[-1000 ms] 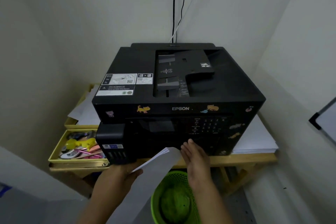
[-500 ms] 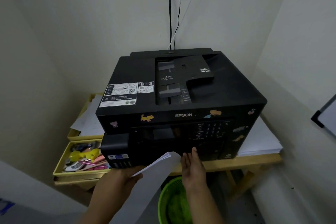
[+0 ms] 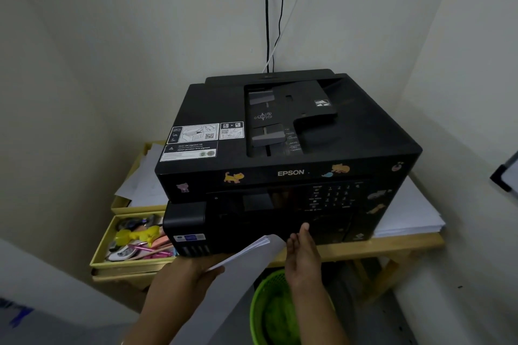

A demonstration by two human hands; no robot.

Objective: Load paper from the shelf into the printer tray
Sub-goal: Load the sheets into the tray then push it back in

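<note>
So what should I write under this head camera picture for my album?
Left hand holds a sheaf of paper while the right hand reaches to the black printer's front.

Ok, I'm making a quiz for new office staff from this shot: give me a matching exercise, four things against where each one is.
Things:
1. sheaf of paper
2. green basket
3. stack of white paper
4. yellow tray of stationery

Places:
A. on the wooden table, right of the printer
B. held in the left hand
C. on the floor, below the hands
D. left of the printer's front

Pairs: 1-B, 2-C, 3-A, 4-D
</note>
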